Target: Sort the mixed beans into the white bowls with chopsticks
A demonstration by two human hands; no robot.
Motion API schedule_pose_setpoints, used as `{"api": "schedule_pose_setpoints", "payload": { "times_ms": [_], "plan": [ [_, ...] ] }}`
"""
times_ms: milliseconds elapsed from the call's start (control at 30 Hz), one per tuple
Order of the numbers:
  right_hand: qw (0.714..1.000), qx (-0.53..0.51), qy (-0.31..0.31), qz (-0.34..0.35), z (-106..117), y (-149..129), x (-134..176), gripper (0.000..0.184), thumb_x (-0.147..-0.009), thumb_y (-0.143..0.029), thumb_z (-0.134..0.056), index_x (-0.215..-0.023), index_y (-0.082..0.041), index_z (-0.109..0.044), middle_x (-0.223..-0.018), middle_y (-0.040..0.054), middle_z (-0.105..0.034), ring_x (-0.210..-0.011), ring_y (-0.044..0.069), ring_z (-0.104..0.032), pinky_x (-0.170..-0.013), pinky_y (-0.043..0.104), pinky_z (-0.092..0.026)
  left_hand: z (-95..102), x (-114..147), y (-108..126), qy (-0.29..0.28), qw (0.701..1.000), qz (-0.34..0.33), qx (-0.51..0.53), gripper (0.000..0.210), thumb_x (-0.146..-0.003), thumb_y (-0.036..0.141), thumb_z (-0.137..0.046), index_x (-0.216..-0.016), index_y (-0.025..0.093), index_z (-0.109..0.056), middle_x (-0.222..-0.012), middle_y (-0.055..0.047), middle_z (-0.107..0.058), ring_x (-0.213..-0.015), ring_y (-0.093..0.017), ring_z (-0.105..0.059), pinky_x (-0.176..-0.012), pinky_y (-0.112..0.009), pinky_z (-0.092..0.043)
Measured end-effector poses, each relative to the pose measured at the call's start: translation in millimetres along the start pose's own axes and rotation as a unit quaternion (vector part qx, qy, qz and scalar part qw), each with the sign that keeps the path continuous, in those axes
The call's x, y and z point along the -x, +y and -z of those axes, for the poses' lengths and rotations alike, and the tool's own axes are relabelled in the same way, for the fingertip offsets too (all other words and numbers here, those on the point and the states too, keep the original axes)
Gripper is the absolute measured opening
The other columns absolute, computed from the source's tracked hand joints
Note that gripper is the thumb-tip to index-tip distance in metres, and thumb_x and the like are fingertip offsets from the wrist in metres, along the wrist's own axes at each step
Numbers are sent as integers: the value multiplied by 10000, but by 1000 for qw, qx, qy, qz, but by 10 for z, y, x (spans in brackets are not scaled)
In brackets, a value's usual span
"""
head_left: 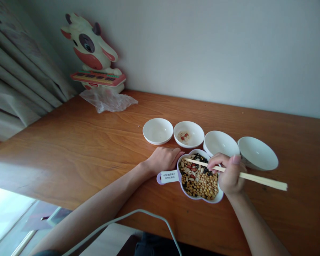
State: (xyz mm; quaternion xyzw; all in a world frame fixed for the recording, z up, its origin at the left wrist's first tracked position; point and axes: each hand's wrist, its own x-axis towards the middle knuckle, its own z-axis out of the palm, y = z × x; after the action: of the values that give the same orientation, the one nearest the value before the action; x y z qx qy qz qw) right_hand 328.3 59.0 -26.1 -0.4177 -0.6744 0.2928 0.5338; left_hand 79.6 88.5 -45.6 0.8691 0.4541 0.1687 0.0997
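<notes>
My right hand (230, 174) is closed around a pair of pale wooden chopsticks (261, 180). Their tips reach over the left side of a lilac-rimmed white dish (214, 201), among peanuts (185, 169). The dish also holds yellow soybeans (206, 183), dark beans or seeds (200, 157) and some red-skinned peanuts (192, 169). Beside its upper left rim lies my left hand (164, 158), fingers curled together with the tips at the rim. A white label (169, 176) with printed text is stuck on the dish's short handle.
Behind the dish stand several white bowls in a row; one bowl (189, 142) contains a few reddish and pale bits. A cow-shaped toy keyboard (98, 78) and a crumpled clear plastic bag (109, 101) are at the back left. A pale cable (138, 211) crosses the front.
</notes>
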Motion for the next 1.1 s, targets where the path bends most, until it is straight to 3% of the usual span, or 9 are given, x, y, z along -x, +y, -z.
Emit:
{"api": "schedule_pose_setpoints", "payload": {
  "times_ms": [200,433,667,833,1100],
  "plan": [
    [1000,6,-27,-11,9,-84,-21,740,-1079,-554,-227,-629,-221,-712,-583,52,-631,-550,175,-572,-531,345,-400,26,-4,15,-8,1000,7,18,462,-1121,409,-303,-867,169,-605,-734,-63,-703,-605,-170,-619,-554,-293,-361],
    [998,-23,-15,-52,42,-24,-30,738,-1061,-592,-238,-621,-222,-701,-549,44,-610,-532,174,-549,-557,351,-399,169,28,13,-16,990,-22,137,508,-1136,391,-236,-777,176,-524,-718,-22,-644,-575,-114,-511,-595,-281,-353],
    [995,-63,-20,-78,188,-87,-122,780,-1032,-672,-209,-586,-215,-656,-537,51,-574,-512,168,-506,-525,345,-375,164,8,20,-25,989,-21,145,487,-1128,390,-264,-767,176,-513,-700,-10,-621,-572,-108,-488,-604,-284,-337],
    [984,-90,-66,-138,275,-182,-206,864,-974,-781,-101,-581,-216,-625,-514,52,-539,-496,170,-469,-495,336,-326,159,4,24,-25,990,-20,140,491,-1127,388,-272,-752,177,-509,-699,-12,-627,-581,-108,-499,-610,-286,-342],
    [977,-72,-139,-142,276,-133,-183,893,-944,-811,-31,-612,-219,-612,-532,36,-517,-517,169,-476,-517,334,-344,182,-4,56,-35,990,-8,134,491,-1124,384,-276,-760,175,-530,-688,-8,-618,-568,-106,-476,-600,-287,-338]
  ]
}}
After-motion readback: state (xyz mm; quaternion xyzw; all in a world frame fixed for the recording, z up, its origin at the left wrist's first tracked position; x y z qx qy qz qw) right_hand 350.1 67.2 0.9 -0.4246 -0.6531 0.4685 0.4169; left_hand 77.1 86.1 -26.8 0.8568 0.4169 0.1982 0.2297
